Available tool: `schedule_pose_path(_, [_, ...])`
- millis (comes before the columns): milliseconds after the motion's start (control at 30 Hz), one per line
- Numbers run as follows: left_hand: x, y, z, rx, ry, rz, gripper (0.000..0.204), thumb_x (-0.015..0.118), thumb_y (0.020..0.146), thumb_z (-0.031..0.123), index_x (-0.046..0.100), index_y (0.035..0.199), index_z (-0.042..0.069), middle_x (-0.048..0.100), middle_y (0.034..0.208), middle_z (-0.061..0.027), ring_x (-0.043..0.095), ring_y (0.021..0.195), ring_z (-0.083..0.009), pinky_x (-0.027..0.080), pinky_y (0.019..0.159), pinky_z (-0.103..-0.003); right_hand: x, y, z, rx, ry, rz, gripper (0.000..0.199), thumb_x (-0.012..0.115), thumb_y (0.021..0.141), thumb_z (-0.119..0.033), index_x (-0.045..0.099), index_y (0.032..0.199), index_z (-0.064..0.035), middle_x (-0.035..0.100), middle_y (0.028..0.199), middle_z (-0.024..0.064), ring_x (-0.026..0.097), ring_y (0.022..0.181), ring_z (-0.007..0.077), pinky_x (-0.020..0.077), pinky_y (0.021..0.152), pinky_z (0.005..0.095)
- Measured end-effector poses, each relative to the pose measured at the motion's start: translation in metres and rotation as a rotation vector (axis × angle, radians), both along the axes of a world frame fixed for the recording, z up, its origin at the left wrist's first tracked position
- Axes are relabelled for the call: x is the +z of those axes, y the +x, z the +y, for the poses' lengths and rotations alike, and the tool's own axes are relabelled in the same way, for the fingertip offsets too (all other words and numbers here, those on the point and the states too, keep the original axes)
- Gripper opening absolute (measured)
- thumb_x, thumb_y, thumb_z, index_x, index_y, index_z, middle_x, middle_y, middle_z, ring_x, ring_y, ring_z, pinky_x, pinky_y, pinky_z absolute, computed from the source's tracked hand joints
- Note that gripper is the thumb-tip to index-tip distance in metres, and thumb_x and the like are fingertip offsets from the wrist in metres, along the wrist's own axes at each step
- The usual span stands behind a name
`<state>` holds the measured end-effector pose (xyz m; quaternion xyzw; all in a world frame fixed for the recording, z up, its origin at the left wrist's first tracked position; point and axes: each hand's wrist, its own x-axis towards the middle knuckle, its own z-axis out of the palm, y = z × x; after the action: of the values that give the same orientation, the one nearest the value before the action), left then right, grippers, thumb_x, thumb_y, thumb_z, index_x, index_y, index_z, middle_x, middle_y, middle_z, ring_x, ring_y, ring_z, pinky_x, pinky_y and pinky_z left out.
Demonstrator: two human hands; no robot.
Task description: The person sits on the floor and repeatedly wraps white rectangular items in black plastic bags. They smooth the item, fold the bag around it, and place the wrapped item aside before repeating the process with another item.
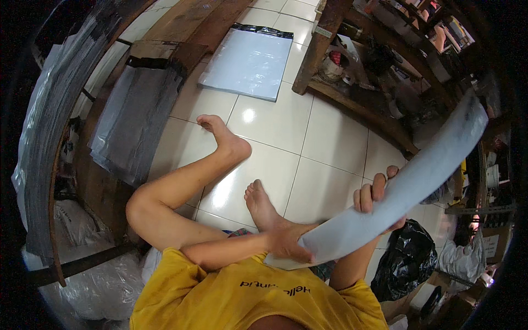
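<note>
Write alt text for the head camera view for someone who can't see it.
A person sitting on a white tiled floor holds a long pale grey plastic mailer bag in both hands, left hand at its near end, right hand around its middle. A stack of similar bags lies ahead.

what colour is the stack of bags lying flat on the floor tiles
White with a black strip along the far edge, stack of bags, head view.

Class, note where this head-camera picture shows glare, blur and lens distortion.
Head view: glare spots on the glossy white floor tiles; the long pale plastic mailer bag in both hands looks motion-blurred at its far end; straight edges bend near the black fisheye rim.
</note>
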<state>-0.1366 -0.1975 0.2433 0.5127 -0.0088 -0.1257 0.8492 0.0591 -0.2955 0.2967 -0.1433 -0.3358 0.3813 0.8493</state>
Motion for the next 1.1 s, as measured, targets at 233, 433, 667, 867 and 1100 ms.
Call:
schedule_pose_path(233, [0.007,0.019,0.013,0.226,0.604,0.161,0.083,0.085,0.078,0.037,0.045,0.14,0.0,0.058,0.135,-0.0165,0.057,0.123,-0.0261,0.045,0.105,-0.04,-0.004,-0.016,-0.011,-1.115,-0.777,-0.225,0.063,0.073,0.091,-0.027,0.041,0.138,0.0008,0.062,0.109,0.0174,0.065,0.095,0.03,0.055,0.087,0.0441])
schedule_pose_path(433, [-0.007,0.017,0.033,-0.449,-0.251,-0.118,0.088,0.085,0.077,0.027,0.038,0.146,-0.001,0.057,0.136,-0.0186,0.056,0.123,-0.0257,0.043,0.106,-0.04,0.013,0.015,-0.002,0.254,0.069,-0.099,0.111,0.087,0.076,-0.036,0.014,0.157,-0.0155,0.052,0.125,0.0134,0.059,0.103,0.0299,0.0476,0.09,0.0481])
schedule_pose_path(667, [-0.013,-0.011,-0.015,0.429,0.564,-0.182,0.086,0.084,0.076,0.031,0.039,0.142,-0.002,0.059,0.129,-0.0268,0.06,0.119,-0.036,0.046,0.102,-0.04,0.017,-0.016,-0.008,-0.655,-0.53,-0.042,0.059,0.07,0.091,-0.028,0.042,0.134,-0.0004,0.054,0.1,0.0095,0.057,0.082,0.0208,0.0495,0.073,0.0359])
schedule_pose_path(867, [-0.034,0.013,0.023,0.185,0.551,-0.035,0.084,0.085,0.072,0.041,0.047,0.136,0.002,0.063,0.127,-0.0232,0.063,0.116,-0.0349,0.049,0.098,-0.042,0.018,-0.016,0.006,-0.734,-0.542,-0.147,0.056,0.076,0.087,-0.028,0.05,0.125,0.0051,0.064,0.11,0.0208,0.068,0.092,0.0303,0.0603,0.079,0.0428])
schedule_pose_path(1100, [-0.031,0.089,0.054,0.556,0.665,-0.373,0.089,0.09,0.069,0.032,0.045,0.14,0.004,0.061,0.126,-0.0184,0.061,0.117,-0.0338,0.048,0.1,-0.041,0.0,0.035,0.027,-0.924,-0.694,-0.59,0.073,0.08,0.083,-0.03,0.043,0.134,0.0073,0.066,0.116,0.023,0.068,0.106,0.0372,0.0564,0.089,0.0467])
